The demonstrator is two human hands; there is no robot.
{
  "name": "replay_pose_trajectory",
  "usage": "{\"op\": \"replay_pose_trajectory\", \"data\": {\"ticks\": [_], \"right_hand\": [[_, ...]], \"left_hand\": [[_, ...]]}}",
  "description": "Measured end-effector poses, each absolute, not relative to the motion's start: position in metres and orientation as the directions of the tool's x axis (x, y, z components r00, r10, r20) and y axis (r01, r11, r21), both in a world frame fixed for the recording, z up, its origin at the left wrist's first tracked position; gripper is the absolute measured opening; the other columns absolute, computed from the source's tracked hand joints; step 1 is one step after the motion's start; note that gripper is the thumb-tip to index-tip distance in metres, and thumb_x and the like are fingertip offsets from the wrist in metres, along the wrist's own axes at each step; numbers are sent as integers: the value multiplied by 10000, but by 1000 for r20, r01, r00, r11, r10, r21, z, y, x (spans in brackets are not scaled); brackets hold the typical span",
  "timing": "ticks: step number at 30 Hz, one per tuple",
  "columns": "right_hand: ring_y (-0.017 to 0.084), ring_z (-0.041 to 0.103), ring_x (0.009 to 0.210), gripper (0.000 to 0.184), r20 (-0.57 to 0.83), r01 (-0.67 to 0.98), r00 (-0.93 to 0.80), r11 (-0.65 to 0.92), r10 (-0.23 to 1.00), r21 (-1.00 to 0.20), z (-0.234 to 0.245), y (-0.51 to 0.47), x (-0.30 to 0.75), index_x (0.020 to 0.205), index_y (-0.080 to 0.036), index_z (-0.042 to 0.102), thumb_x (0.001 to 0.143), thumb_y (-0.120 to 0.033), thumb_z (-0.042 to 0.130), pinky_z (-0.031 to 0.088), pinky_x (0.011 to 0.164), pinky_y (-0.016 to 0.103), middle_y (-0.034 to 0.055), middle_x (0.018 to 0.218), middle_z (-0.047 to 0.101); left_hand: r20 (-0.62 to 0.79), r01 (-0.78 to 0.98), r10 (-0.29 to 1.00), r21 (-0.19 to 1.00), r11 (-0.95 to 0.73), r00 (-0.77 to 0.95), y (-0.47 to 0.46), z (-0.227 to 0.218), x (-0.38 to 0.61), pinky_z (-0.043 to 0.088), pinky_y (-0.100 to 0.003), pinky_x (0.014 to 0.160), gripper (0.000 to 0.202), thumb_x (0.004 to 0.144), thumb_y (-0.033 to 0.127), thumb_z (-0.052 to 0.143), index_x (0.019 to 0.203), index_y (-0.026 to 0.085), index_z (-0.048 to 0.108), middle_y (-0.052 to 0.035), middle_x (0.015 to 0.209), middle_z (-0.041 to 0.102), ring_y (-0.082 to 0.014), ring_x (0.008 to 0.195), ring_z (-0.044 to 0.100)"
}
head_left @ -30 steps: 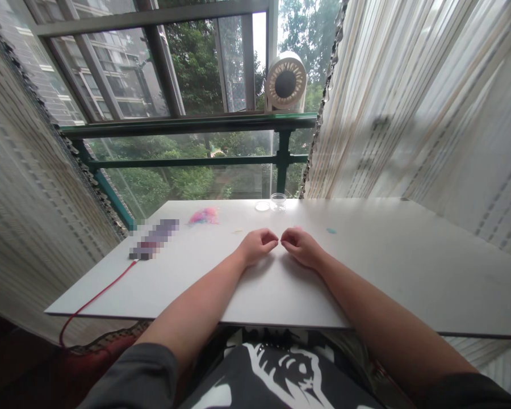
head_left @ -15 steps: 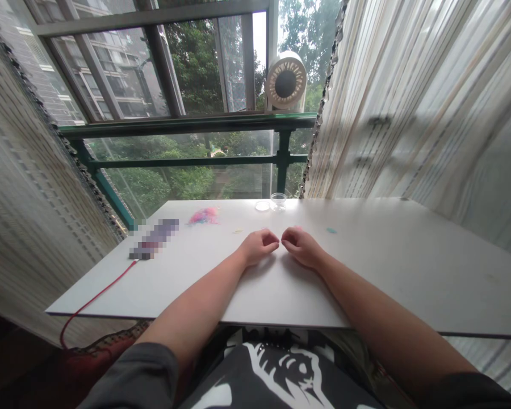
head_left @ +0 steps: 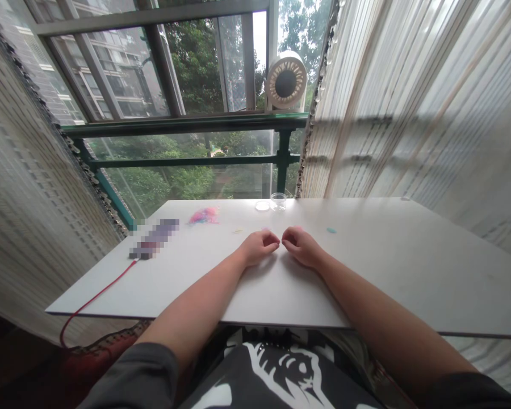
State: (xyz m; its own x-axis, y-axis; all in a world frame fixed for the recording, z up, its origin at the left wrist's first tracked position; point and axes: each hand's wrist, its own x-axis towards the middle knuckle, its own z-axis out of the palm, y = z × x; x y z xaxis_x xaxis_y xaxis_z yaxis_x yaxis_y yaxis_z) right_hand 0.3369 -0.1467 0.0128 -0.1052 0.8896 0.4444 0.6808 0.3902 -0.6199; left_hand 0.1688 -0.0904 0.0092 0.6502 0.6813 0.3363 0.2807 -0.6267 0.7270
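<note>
Fingers curled into a pinch, my left hand (head_left: 259, 247) rests over the middle of the white table (head_left: 187, 272). Facing it across a small gap, my right hand (head_left: 301, 246) is pinched in the same way. Whatever the fingertips hold, if anything, is too small to make out. Just beyond the right hand a pink piece (head_left: 298, 228) is partly hidden. A small yellowish piece (head_left: 237, 231) lies left of the hands, and a flat teal piece (head_left: 331, 230) lies to their right. Behind them stand a clear round container (head_left: 278, 202) and a round lid-like disc (head_left: 263, 205).
A tangled pink and multicoloured pile (head_left: 203, 215) lies at the back left. Nearer is a blurred-out device (head_left: 155, 238) with a red cable (head_left: 97, 295) running over the table's edge. A round fan (head_left: 286, 82) stands by the window, with curtains (head_left: 366, 102) on both sides.
The right-hand curtain has shifted left at its edge and billows differently. Both hands stay nearly in place, still pinched.
</note>
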Motion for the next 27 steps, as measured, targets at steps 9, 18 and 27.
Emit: {"op": "replay_pose_trajectory", "data": {"ticks": [9,18,27], "right_hand": [[104,415,552,59,431,663,-105,386,896,-641,13,-147,337,686,-163,523,684,-182,467,336,548,233,-18,576,506],[107,419,564,48,432,680,-110,385,895,-624,14,-147,336,687,-165,519,685,-179,473,337,564,237,-16,583,511],[104,411,564,40,414,694,-126,378,901,-612,13,-147,337,683,-165,500,700,-194,478,341,585,241,-19,580,499]], "left_hand": [[332,276,679,731,-624,655,-89,8,169,440,-241,647,201,707,287,548,826,155,642,-38,779,643,-127,679,558],[341,292,679,713,-638,651,-89,8,169,425,-240,624,213,709,319,547,814,156,634,-30,753,633,-122,651,543],[342,315,687,699,-642,641,-90,11,169,413,-232,608,212,706,328,550,794,149,621,-25,720,615,-119,641,527]]}}
